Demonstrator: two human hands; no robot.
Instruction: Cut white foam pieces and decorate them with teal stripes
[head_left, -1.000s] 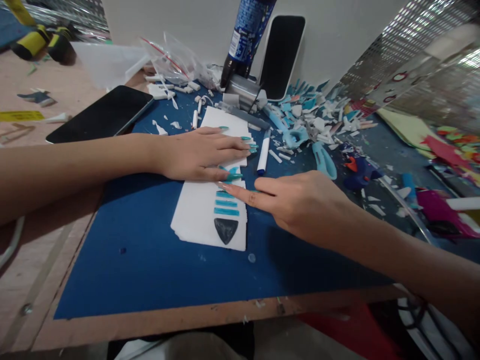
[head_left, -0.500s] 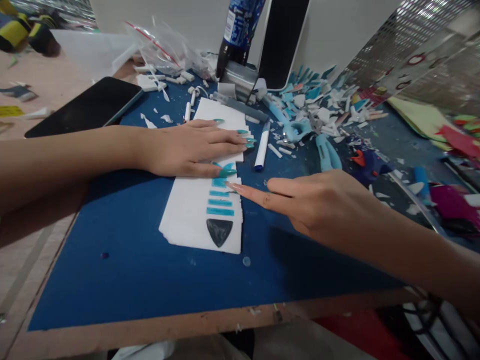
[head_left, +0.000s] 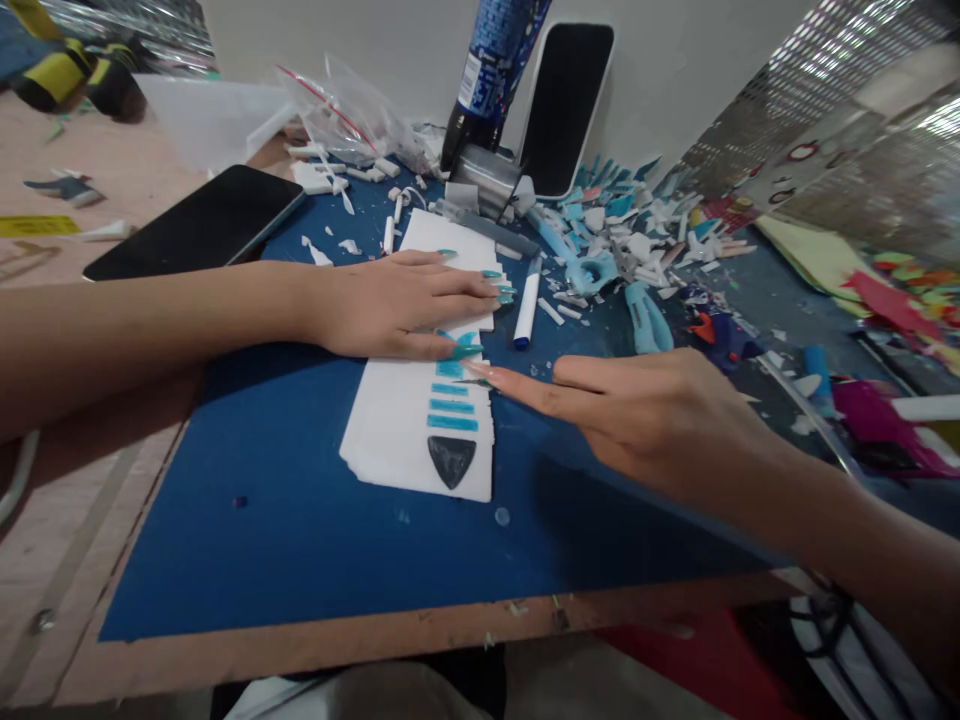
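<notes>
A white foam sheet (head_left: 390, 430) lies on the blue mat, with turquoise bars (head_left: 452, 422) and a dark rounded triangle (head_left: 451, 460) on it. My left hand (head_left: 420, 305) is spread flat over the sheet's upper part, pressing it down, thumb beside the topmost visible bars. My right hand (head_left: 637, 405) is closed, its index finger stretched to the sheet's right edge. A thin pointed blade, seemingly a craft knife (head_left: 472, 382), shows under that fingertip and touches the edge near the bars; the rest of it is hidden in the hand.
A white marker (head_left: 528, 305) lies right of the sheet. Behind are foam scraps (head_left: 637, 225), light-blue scissors (head_left: 592, 272), a bottle (head_left: 491, 75) and a propped phone (head_left: 568, 110). A dark tablet or phone (head_left: 199, 225) lies left, above my forearm. The blue mat (head_left: 285, 560) ends near the table's front edge.
The view has shifted slightly, so everything sits a little further right. The blade tip under my right index finger now shows more clearly. My left hand stays flat on the sheet.
</notes>
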